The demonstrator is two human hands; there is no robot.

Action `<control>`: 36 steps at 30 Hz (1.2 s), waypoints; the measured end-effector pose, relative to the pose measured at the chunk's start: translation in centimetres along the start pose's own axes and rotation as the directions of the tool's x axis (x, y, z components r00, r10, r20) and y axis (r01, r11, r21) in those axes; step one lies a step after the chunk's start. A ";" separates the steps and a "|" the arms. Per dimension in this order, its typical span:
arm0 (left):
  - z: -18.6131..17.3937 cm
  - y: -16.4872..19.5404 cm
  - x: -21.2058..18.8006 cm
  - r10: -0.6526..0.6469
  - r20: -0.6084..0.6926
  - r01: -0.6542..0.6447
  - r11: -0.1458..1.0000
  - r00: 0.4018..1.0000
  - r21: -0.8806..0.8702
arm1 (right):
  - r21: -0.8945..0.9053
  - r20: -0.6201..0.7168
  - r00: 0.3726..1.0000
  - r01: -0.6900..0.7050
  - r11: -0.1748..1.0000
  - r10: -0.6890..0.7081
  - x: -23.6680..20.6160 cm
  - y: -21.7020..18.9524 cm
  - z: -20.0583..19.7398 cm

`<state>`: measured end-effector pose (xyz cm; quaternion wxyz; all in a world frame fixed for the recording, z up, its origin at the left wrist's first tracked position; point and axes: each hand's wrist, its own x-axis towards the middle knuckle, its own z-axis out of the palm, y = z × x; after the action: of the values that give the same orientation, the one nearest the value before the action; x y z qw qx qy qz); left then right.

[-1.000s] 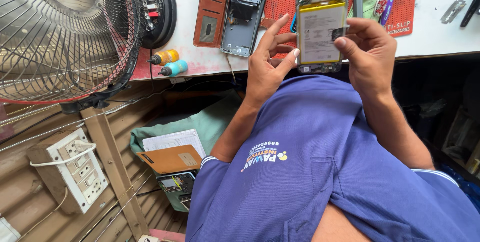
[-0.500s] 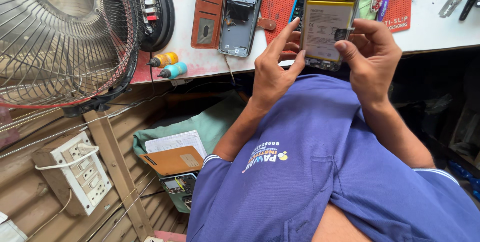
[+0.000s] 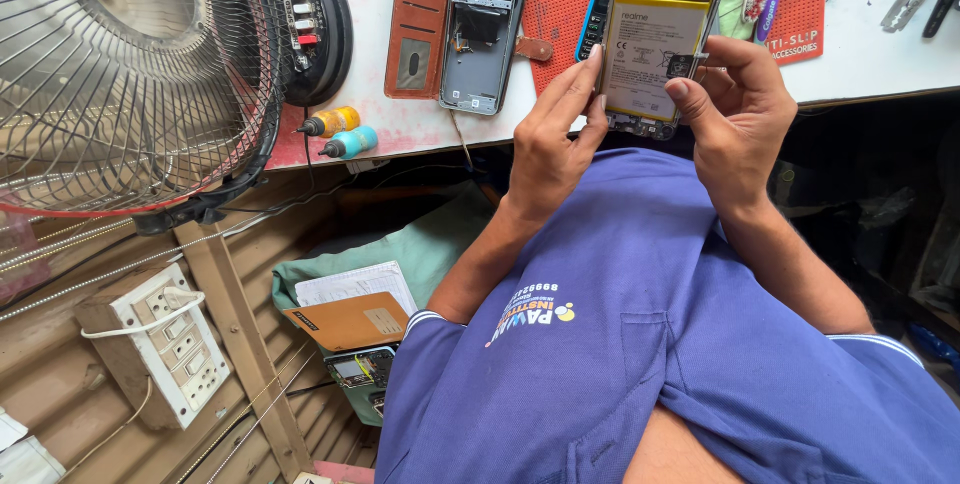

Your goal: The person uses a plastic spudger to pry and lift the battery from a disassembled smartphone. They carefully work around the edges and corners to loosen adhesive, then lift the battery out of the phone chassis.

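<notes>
I hold an opened phone (image 3: 655, 44) upright in front of my chest, its back off and its pale yellow battery showing. My left hand (image 3: 555, 134) grips its left edge with fingers stretched up along the side. My right hand (image 3: 735, 109) grips the right edge, thumb pressed on the battery's lower right corner. A second phone shell (image 3: 480, 34), back removed, lies in an open brown flip case (image 3: 420, 24) on the white bench (image 3: 400, 134) to the left.
A red work mat (image 3: 800, 4) lies under the held phone. Two small glue bottles (image 3: 340, 134) lie near the bench edge. A wire-guard fan (image 3: 130, 74) stands at left. A switchboard (image 3: 160, 354), papers and a brown box (image 3: 350, 314) sit below.
The view has shifted slightly and the phone sits a little higher in frame. Both hands keep their hold; my right thumb has slid onto the battery's lower corner.
</notes>
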<state>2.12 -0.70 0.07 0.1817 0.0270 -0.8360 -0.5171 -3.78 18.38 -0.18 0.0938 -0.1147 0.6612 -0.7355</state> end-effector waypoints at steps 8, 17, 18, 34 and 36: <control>-0.3 0.3 0.3 -0.035 0.029 0.035 0.999 0.999 -0.004 | 0.022 -0.029 1.000 0.009 1.000 -0.008 0.1 -0.3 -0.1; -0.2 0.7 0.6 -0.080 0.018 0.081 0.993 0.997 -0.084 | 0.016 -0.034 0.999 0.014 1.000 -0.014 -0.1 -0.7 0.3; -0.1 0.6 0.6 -0.083 0.015 0.084 0.992 0.996 -0.094 | 0.024 -0.035 0.999 0.015 1.000 -0.015 -0.1 -0.7 0.4; 0.3 1.6 1.2 -0.089 -0.063 0.083 0.992 0.994 -0.090 | -0.019 -0.059 0.987 0.146 0.989 -0.147 -0.5 -0.3 0.1; 0.7 1.7 1.3 -0.060 -0.085 0.053 0.995 0.995 -0.083 | -0.044 -0.060 0.977 0.203 0.978 -0.205 -0.7 0.0 0.3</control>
<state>0.92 0.35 1.67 0.2042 0.0657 -0.8046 -0.5537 -3.00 18.34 -0.16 -0.0056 -0.1600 0.6623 -0.7319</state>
